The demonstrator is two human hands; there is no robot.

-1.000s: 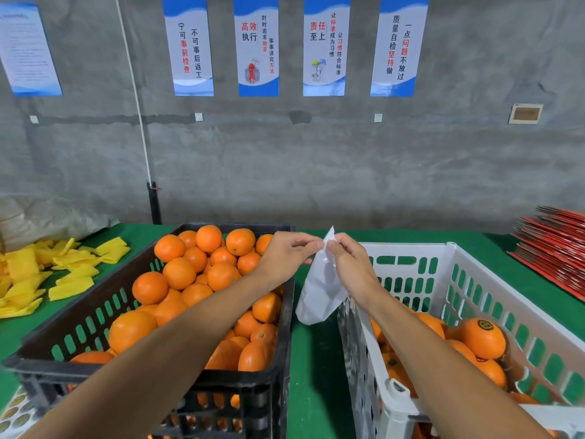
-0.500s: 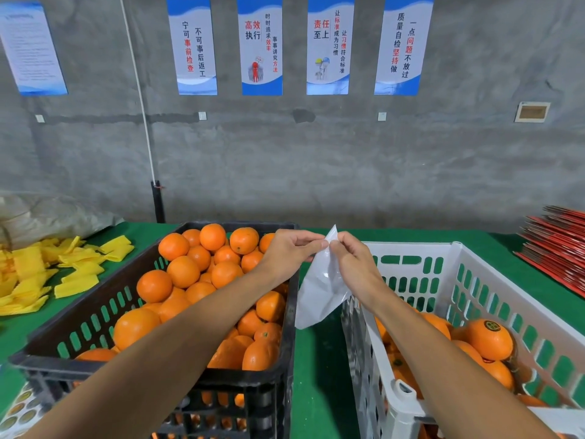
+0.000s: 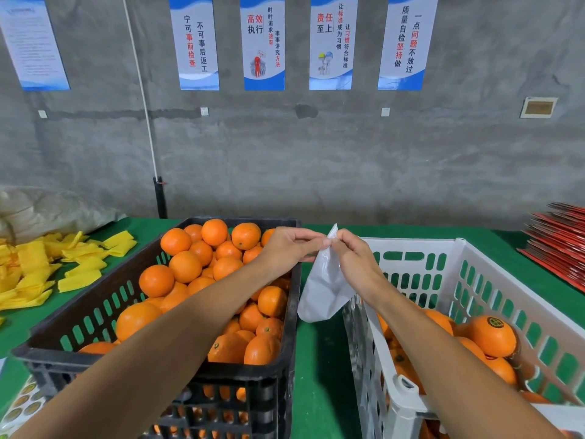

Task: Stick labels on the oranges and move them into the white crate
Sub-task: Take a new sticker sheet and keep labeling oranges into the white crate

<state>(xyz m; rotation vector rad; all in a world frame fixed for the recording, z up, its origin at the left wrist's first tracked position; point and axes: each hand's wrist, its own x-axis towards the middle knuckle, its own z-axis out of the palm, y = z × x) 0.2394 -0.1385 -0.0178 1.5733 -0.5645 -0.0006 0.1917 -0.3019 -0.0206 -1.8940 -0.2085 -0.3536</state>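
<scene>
Little has changed over the last second: at frame centre the left hand (image 3: 286,248) and right hand (image 3: 354,261) still pinch the top of a thin white plastic bag (image 3: 323,289) between the black slatted crate of unlabelled oranges (image 3: 186,267) and the white slatted plastic crate (image 3: 456,258) at lower right, so no orange is being labelled yet.

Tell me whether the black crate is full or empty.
Full: the black plastic crate holds unlabelled oranges heaped up to its rim.

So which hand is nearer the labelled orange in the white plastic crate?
Right. The right hand is over the white plastic crate's near-left corner; the left hand is above the black crate, farther from the labelled orange.
</scene>
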